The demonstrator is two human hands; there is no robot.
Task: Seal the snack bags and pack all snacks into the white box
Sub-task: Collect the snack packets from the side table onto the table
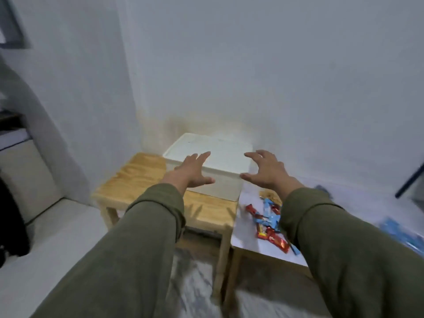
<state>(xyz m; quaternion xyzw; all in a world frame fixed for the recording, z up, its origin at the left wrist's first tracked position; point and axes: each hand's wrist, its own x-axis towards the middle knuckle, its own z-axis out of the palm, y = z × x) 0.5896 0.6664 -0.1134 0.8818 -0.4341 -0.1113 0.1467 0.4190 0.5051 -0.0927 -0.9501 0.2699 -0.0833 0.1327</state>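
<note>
White box, lid on, square, upon wooden table.

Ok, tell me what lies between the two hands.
Head view: only the white box's lid lies between the left hand and right hand.

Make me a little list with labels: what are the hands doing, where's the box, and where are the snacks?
left hand: left hand open, fingers spread, reaching at the box's near left side
right hand: right hand open, fingers spread, at the box's right side
box: white box, lid on, on the wooden table
snacks: red and blue snack packets loose on the white table to the right
packed yet: none visible in the box
</note>
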